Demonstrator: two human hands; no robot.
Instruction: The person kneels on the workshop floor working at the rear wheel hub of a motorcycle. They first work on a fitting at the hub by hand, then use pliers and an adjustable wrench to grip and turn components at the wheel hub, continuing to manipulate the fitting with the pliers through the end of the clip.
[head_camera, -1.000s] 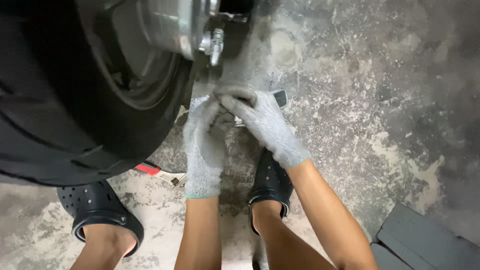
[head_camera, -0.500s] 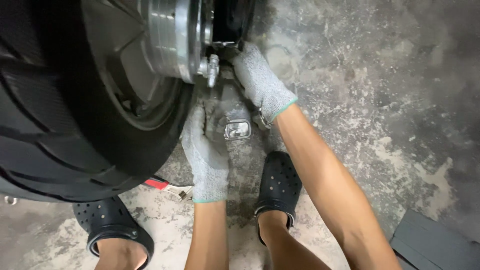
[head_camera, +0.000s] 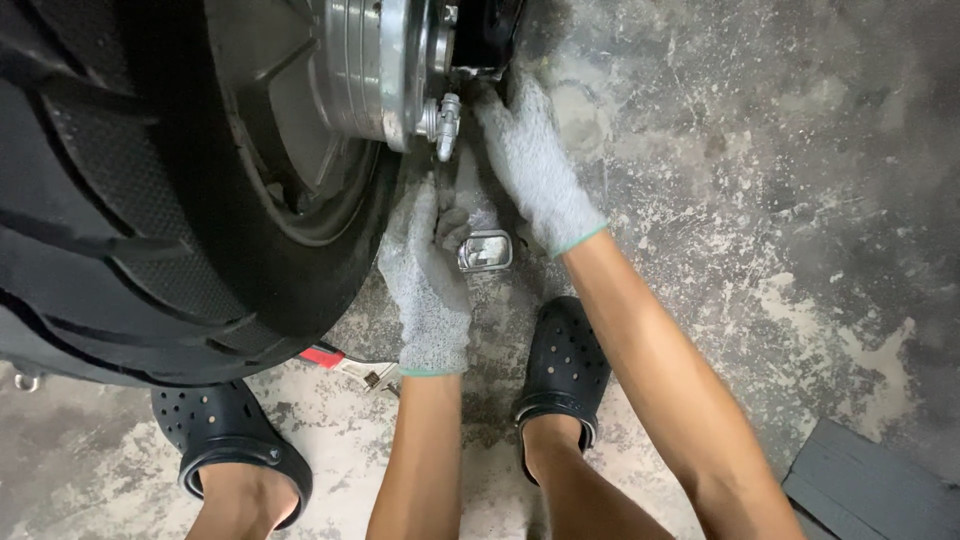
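A black motorcycle tyre (head_camera: 120, 220) with a silver metal hub (head_camera: 375, 60) fills the upper left. My right hand (head_camera: 530, 165), in a grey knit glove, reaches up to the dark part beside the hub, near a small metal fitting (head_camera: 445, 120). My left hand (head_camera: 430, 275), also gloved, is closed around a tool with a shiny square metal head (head_camera: 484, 250), held just below the hub. The right fingertips are hidden against the dark part.
A red-handled wrench (head_camera: 350, 365) lies on the stained concrete floor under the tyre. My feet in black perforated clogs (head_camera: 565, 365) (head_camera: 225, 435) stand below. A dark grey slab (head_camera: 870, 480) sits at the bottom right.
My right hand has left the tool and risen to the part beside the hub. My left hand keeps the tool and has shifted slightly. The camera has moved closer.
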